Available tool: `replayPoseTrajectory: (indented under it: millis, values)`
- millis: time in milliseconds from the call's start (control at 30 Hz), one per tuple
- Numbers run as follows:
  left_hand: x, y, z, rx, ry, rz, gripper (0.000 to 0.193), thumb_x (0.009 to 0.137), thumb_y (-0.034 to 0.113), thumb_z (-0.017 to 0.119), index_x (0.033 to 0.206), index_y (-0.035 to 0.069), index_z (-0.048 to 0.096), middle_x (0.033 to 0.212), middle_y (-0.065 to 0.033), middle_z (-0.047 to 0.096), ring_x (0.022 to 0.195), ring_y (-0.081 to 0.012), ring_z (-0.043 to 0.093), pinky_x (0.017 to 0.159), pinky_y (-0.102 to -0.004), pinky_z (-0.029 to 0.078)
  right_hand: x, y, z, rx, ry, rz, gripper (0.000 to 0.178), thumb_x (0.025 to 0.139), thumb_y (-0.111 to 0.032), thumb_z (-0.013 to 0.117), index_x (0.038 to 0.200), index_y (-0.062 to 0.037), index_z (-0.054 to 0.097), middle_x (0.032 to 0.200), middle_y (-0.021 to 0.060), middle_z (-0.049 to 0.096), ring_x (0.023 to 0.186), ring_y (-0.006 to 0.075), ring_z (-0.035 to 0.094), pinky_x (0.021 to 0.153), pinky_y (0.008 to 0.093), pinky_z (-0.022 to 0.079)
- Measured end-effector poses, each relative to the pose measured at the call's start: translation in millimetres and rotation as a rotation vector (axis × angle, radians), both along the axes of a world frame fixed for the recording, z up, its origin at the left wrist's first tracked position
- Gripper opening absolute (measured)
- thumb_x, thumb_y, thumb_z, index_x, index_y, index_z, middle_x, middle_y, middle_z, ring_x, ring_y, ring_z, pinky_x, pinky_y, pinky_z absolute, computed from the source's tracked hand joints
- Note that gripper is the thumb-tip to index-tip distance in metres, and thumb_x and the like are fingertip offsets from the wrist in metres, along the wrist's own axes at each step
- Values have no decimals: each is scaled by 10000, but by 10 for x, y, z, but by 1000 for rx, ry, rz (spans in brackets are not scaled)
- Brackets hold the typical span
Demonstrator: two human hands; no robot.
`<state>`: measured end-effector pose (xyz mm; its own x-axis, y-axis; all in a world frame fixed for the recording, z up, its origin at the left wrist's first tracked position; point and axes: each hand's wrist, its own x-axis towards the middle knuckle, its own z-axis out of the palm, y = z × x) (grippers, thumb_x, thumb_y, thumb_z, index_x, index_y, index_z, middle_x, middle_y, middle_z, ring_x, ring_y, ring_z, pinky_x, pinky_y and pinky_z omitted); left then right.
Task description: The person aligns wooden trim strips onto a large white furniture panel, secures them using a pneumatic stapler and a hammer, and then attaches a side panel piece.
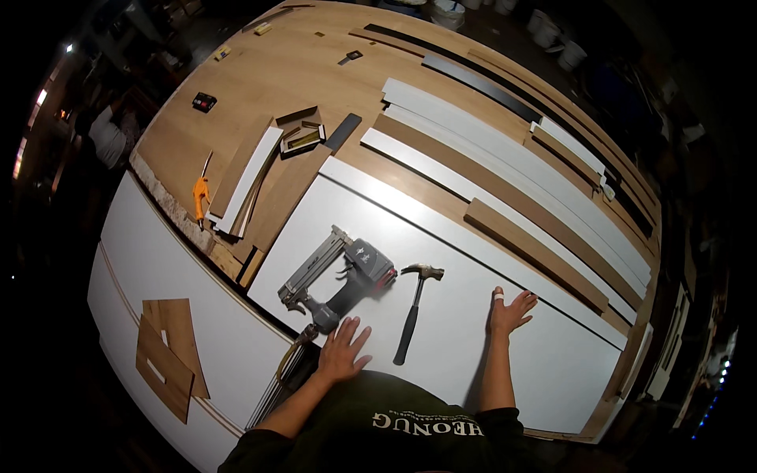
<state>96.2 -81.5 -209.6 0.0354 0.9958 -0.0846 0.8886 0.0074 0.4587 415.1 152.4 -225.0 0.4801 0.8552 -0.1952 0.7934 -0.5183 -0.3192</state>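
A large white panel (465, 339) lies flat in front of me. My left hand (343, 352) rests at its near edge with the fingers spread, just below the handle end of a grey nail gun (341, 280). The nail gun lies on its side, a hose (293, 352) running from its lower end. Right of it is a claw hammer (412, 314) with a black grip, its head pointing away from me. Over the panel's right part my right hand (511, 310) is open, fingers apart, a white wrap round the thumb. Neither hand holds anything.
White and brown strips (505, 181) lie stacked across the far right of the wooden worktable (292, 59). An orange glue gun (200, 195), a small open box (303, 135) and more boards stand left. Two slotted wooden pieces (169, 355) lie on a white board (118, 236). A person (105, 134) is at far left.
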Motion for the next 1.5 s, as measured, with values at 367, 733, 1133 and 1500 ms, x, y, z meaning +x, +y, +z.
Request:
replayPoseTrajectory:
  millis: [367,733,1133,1500]
  values:
    - [-43,119,-176,134,63,18,645,813,395,635,1392,188,443,1487,-139,319,1386,-322,283,1015,-516,332,99,18,-206,164,53,15,961,812,-533,613,1440,71,208,1545,264,74,1457,344,-4,1116,585,-1]
    - [-32,207,-223,167,112,-30,647,814,351,617,1394,132,433,1487,-185,301,1375,-377,277,1025,-568,303,132,-100,-101,147,12,53,976,793,-566,597,1459,39,217,1543,239,135,1457,328,37,1135,553,33]
    - [620,206,26,456,-253,2,433,880,144,514,1278,-25,485,1296,-264,457,1225,-417,435,1013,-461,363,1216,-2043,197,225,-37,168,648,926,-400,525,1429,-45,322,1512,151,272,1415,299,219,1139,486,176]
    - [1920,602,-382,317,-65,-426,608,787,241,653,1321,38,444,1398,-274,331,1275,-452,360,1020,-562,319,2216,-2600,29,464,-196,-160,481,894,-399,576,1272,-108,519,1332,60,493,1228,256,453,1046,414,353]
